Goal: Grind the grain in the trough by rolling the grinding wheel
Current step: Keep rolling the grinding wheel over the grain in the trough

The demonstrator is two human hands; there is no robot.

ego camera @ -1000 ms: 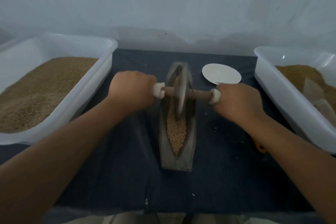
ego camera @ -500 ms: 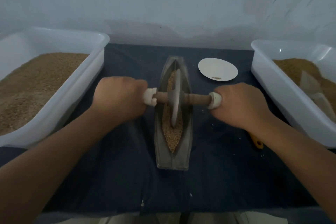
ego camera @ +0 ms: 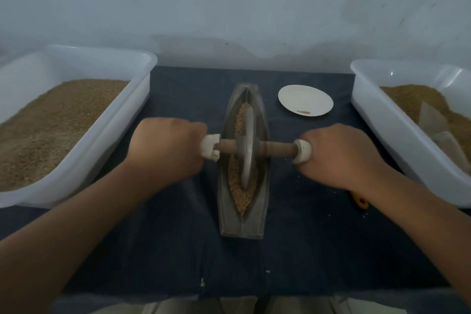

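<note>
Back rolls the grinding wheel down the trough, left hand, right hand fisted round its handles. Lopsided push could spill grain.

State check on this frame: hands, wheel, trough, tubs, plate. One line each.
left hand: grips left end of axle
right hand: grips right end of axle
grinding wheel: upright in the trough, on the grain
trough: flat on the cloth, holds grain
left tub: open, filled with brown granules
right tub: open, partly filled
plate: nearly bare, few bits
</note>
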